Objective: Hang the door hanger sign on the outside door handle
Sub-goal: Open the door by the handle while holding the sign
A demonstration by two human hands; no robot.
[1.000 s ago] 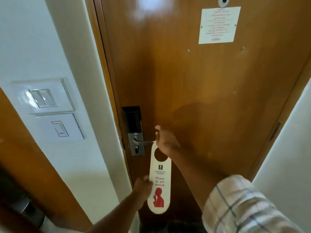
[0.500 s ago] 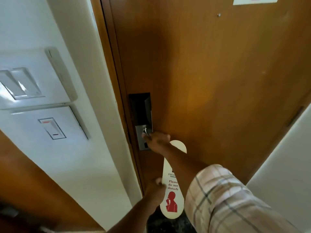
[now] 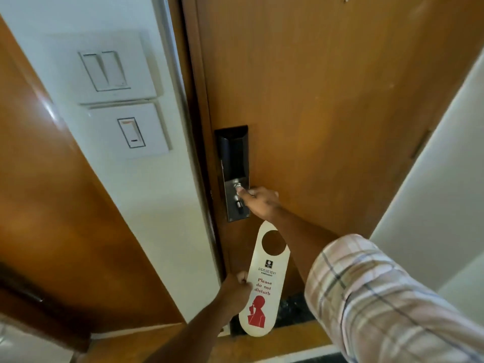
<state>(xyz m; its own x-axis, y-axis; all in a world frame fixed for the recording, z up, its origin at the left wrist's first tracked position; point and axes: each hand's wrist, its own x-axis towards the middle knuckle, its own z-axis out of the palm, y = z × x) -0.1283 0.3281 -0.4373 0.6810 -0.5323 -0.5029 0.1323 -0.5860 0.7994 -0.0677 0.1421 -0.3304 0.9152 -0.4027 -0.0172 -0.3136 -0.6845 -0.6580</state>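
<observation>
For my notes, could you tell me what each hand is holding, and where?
Left hand pinches the door hanger sign at its left edge; right hand grips the door handle.

Up and to the left of both hands, 2 white switch plates sit on the wall: a 2-rocker switch plate [image 3: 104, 70] directly above a single-rocker switch plate [image 3: 130, 131]. A glossy wooden panel [image 3: 52, 205] slants further left of them. A black stone threshold strip [image 3: 293, 311] lies below the hands.

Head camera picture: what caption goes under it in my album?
Right hand grips the door handle while left hand holds the "do not disturb" sign below it.
</observation>
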